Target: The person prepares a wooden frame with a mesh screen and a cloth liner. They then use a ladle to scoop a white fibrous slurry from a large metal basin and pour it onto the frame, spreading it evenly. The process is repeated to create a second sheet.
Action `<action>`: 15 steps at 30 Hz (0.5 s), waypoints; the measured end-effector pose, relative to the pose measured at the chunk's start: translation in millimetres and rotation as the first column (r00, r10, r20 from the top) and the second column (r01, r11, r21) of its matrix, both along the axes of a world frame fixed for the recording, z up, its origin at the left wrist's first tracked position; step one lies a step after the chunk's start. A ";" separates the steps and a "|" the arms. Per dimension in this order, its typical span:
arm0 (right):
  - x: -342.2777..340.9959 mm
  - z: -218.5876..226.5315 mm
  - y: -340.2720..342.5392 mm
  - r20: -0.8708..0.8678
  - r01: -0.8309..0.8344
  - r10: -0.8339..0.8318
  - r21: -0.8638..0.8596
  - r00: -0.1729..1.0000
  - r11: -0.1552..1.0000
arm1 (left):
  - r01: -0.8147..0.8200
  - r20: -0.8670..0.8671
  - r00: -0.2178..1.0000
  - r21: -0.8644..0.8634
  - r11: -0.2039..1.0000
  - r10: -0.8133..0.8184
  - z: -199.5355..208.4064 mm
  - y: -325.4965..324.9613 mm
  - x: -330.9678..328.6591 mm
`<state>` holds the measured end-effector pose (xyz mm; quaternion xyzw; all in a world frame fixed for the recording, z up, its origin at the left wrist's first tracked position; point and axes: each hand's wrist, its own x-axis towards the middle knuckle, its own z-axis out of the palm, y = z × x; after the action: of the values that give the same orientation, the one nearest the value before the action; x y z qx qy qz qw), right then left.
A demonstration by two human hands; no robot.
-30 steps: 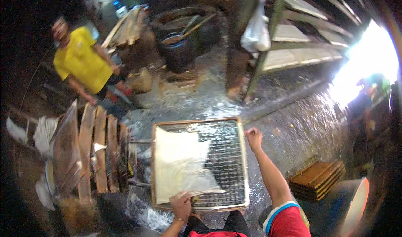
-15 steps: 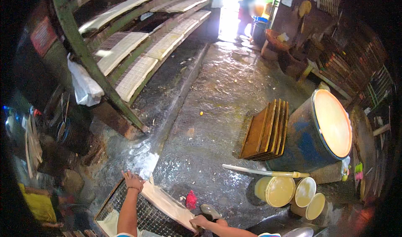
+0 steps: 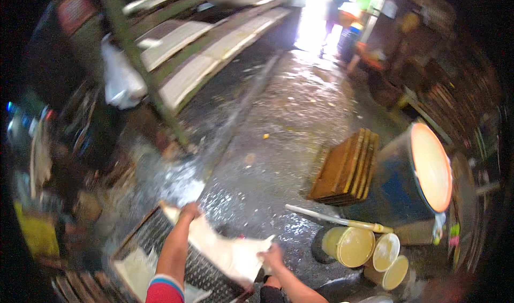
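Observation:
A thin cream-white, cloth-like sheet (image 3: 230,252) stretches along the far edge of a dark mesh tray with a wooden frame (image 3: 184,260). At its far-left end my left hand (image 3: 189,212) is closed on the sheet's edge. My right hand (image 3: 272,257) pinches the right-hand corner and holds it raised off the frame. Another piece of pale sheet (image 3: 136,271) lies crumpled on the near-left part of the mesh, partly hidden by my left forearm. Whether the sheet is fabric or something else I cannot tell.
To the right stand yellow buckets (image 3: 357,247), a pale pole (image 3: 332,219), leaning wooden trays (image 3: 342,166) and a large blue drum (image 3: 401,174). A rack with pale sheets (image 3: 225,48) rises at the far left. Wet floor (image 3: 262,169) leads to a bright doorway, where a person (image 3: 334,19) stands.
The long narrow strip of sheet has opened wider, its right end lifted. My left hand has gone from spread fingers to gripping; the right hand has moved up and right. The view has shifted.

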<state>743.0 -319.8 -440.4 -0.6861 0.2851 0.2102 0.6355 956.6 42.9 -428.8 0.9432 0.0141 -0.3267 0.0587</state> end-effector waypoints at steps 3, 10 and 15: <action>14.7 147.7 2.4 0.380 -0.078 0.165 -0.233 0.910 0.969 | 0.081 0.438 0.894 -0.362 0.929 0.093 28.8 33.9 -2.9; -109.8 288.4 96.2 0.591 -0.393 0.742 -0.630 0.316 0.669 | -0.045 0.124 0.716 -0.974 0.222 0.687 202.3 96.7 -86.5; -184.2 225.1 180.2 0.428 -0.662 0.902 -0.659 0.062 0.358 | -0.048 0.180 -0.028 -0.983 0.179 0.983 204.1 232.7 -287.9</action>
<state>558.8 -139.6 -215.3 -0.8251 -0.4028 0.1742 0.3558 668.6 275.6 -224.7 0.6592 0.2796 0.3524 0.6025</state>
